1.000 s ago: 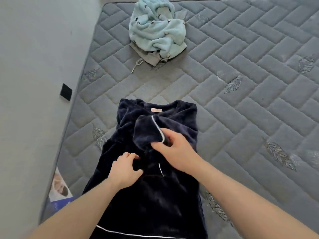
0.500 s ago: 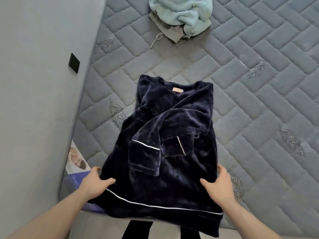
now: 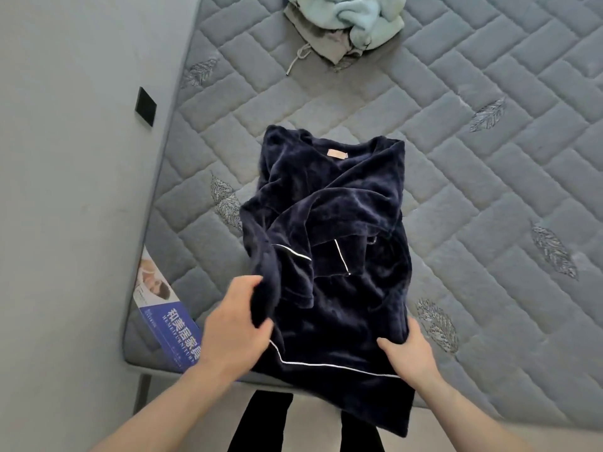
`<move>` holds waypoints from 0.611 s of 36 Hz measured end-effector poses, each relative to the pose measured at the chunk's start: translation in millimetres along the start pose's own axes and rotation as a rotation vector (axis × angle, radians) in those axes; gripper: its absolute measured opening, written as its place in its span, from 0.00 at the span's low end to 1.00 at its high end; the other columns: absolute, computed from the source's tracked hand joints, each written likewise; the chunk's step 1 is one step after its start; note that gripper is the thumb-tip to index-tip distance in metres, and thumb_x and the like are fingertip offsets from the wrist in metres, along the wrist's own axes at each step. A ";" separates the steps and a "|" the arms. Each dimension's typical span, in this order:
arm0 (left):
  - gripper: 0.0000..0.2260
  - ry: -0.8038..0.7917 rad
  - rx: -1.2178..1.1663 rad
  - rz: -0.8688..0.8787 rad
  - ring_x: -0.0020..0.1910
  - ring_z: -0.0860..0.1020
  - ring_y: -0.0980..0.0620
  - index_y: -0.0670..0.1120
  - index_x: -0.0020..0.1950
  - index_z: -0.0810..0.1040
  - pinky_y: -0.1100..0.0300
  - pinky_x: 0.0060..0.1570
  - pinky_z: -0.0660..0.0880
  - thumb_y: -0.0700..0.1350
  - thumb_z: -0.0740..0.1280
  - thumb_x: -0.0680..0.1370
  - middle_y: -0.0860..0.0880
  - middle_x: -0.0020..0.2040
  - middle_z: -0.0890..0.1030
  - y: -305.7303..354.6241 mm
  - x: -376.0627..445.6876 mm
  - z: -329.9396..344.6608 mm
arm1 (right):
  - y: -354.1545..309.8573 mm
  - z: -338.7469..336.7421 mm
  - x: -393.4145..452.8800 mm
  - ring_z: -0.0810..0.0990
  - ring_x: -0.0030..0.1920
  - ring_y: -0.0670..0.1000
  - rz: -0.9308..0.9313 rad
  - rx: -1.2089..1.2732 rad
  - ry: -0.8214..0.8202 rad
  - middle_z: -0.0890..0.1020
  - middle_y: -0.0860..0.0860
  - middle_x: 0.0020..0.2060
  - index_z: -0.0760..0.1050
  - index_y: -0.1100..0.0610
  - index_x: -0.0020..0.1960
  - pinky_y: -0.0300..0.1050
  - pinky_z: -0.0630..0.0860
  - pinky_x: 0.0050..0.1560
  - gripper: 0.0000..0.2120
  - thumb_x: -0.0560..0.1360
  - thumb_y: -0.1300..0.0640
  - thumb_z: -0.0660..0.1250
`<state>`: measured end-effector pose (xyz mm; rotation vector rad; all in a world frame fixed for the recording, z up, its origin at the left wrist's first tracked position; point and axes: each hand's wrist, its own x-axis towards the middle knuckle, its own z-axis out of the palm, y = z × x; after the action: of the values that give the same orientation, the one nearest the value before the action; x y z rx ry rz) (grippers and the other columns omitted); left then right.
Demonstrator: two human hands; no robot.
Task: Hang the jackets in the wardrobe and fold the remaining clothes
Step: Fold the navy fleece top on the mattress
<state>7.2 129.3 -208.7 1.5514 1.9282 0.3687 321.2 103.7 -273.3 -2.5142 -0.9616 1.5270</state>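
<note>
On mattress (image 3: pixel 456 158): navy plush top (image 3: pixel 342 223), white piping, sleeves folded in; left hand (image 3: pixel 235 327), right hand (image 3: pixel 408 350) grip hem corners.

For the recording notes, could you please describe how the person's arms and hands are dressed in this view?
Both forearms are bare as far as the frame shows, with no sleeves in view. The left hand and right hand wear no gloves, and no rings, watch or bracelets are visible. Below the arms, dark trouser legs show.

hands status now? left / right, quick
Left hand: gripping the left edge of the navy top, fingers curled round the fabric.
Right hand: holding the top's lower right edge; its fingers are hidden underneath.
</note>
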 end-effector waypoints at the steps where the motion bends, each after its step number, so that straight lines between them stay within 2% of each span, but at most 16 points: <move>1: 0.31 -0.021 0.026 0.084 0.54 0.76 0.58 0.59 0.68 0.67 0.57 0.50 0.75 0.44 0.72 0.67 0.63 0.64 0.73 12.8 -5.2 8.8 | 0.0 -0.7 -2.0 0.78 0.46 0.49 -0.019 0.022 0.002 0.80 0.41 0.45 0.67 0.41 0.57 0.44 0.71 0.48 0.21 0.71 0.55 0.73; 3: 0.32 -0.152 0.101 0.211 0.62 0.74 0.59 0.57 0.73 0.66 0.59 0.55 0.76 0.46 0.70 0.69 0.62 0.71 0.67 35.4 -12.0 31.0 | 0.9 -3.2 -6.8 0.80 0.44 0.39 -0.070 0.077 0.015 0.82 0.36 0.41 0.72 0.37 0.52 0.37 0.71 0.43 0.19 0.70 0.58 0.71; 4: 0.33 -0.259 0.139 0.233 0.64 0.73 0.57 0.57 0.76 0.63 0.59 0.57 0.76 0.48 0.68 0.71 0.62 0.73 0.63 43.2 -14.2 44.0 | 1.7 -5.0 -9.6 0.80 0.44 0.36 -0.098 0.107 0.018 0.83 0.35 0.41 0.73 0.33 0.50 0.34 0.70 0.42 0.22 0.69 0.60 0.70; 6: 0.35 -0.491 0.219 0.213 0.69 0.69 0.53 0.58 0.80 0.56 0.55 0.61 0.76 0.52 0.66 0.75 0.59 0.78 0.54 49.3 -16.2 70.1 | 4.0 -10.0 -15.6 0.80 0.45 0.32 -0.153 0.149 0.020 0.82 0.31 0.43 0.73 0.27 0.50 0.34 0.71 0.44 0.29 0.69 0.63 0.69; 9: 0.38 -0.771 0.339 0.131 0.72 0.67 0.47 0.58 0.82 0.51 0.50 0.64 0.73 0.54 0.64 0.76 0.57 0.82 0.42 42.6 -14.4 98.0 | 7.5 -15.5 -22.7 0.80 0.50 0.34 -0.217 0.183 0.028 0.83 0.37 0.49 0.75 0.31 0.57 0.37 0.74 0.50 0.31 0.68 0.65 0.68; 11: 0.38 -0.873 0.336 0.076 0.70 0.71 0.46 0.59 0.83 0.49 0.53 0.61 0.74 0.52 0.64 0.76 0.59 0.82 0.36 35.1 -12.7 107.1 | 7.8 -17.0 -27.8 0.76 0.54 0.34 -0.280 0.157 0.046 0.78 0.40 0.53 0.72 0.33 0.64 0.30 0.70 0.54 0.33 0.69 0.66 0.69; 12: 0.37 -0.881 0.306 0.055 0.68 0.73 0.47 0.59 0.82 0.50 0.55 0.60 0.74 0.50 0.64 0.76 0.60 0.81 0.37 32.7 -11.9 110.2 | 6.8 -16.9 -30.8 0.76 0.55 0.34 -0.329 0.138 0.052 0.75 0.40 0.52 0.70 0.32 0.66 0.26 0.68 0.52 0.36 0.69 0.66 0.69; 14: 0.31 -0.815 0.199 0.008 0.64 0.76 0.51 0.58 0.80 0.62 0.59 0.61 0.73 0.48 0.64 0.76 0.60 0.81 0.46 31.5 -9.7 111.9 | 0.8 -14.2 -38.3 0.76 0.54 0.35 -0.440 0.100 0.037 0.74 0.38 0.50 0.67 0.28 0.67 0.22 0.67 0.50 0.39 0.69 0.66 0.69; 16: 0.21 -0.692 0.072 -0.034 0.48 0.79 0.60 0.58 0.69 0.75 0.63 0.57 0.73 0.47 0.65 0.76 0.61 0.74 0.62 29.8 -7.9 106.3 | -7.3 -6.4 -45.4 0.77 0.53 0.37 -0.528 0.051 -0.017 0.73 0.37 0.51 0.65 0.26 0.68 0.24 0.69 0.51 0.41 0.68 0.63 0.69; 17: 0.17 -0.648 0.040 -0.041 0.39 0.78 0.62 0.58 0.64 0.78 0.63 0.54 0.73 0.46 0.65 0.76 0.62 0.69 0.67 26.6 -7.2 101.3 | -12.2 -0.7 -48.5 0.78 0.52 0.38 -0.552 0.021 -0.054 0.72 0.37 0.52 0.64 0.26 0.70 0.27 0.71 0.51 0.41 0.68 0.61 0.68; 19: 0.13 -0.615 0.018 -0.050 0.33 0.76 0.61 0.58 0.59 0.79 0.61 0.50 0.74 0.44 0.65 0.76 0.65 0.60 0.70 16.2 -8.8 89.3 | -20.3 12.8 -50.1 0.78 0.50 0.38 -0.566 -0.050 -0.119 0.69 0.37 0.53 0.59 0.29 0.75 0.32 0.73 0.49 0.41 0.69 0.57 0.66; 22: 0.13 -0.591 0.038 -0.066 0.35 0.77 0.59 0.59 0.54 0.78 0.59 0.47 0.75 0.41 0.65 0.76 0.63 0.56 0.71 -4.3 -17.4 71.6 | -29.1 35.4 -46.1 0.78 0.44 0.42 -0.558 -0.233 -0.176 0.62 0.36 0.55 0.52 0.36 0.80 0.38 0.75 0.47 0.40 0.74 0.54 0.67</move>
<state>50.5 99.9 -260.6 1.4120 1.5178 -0.1489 263.5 93.4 -245.1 -1.9850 -1.7699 1.5259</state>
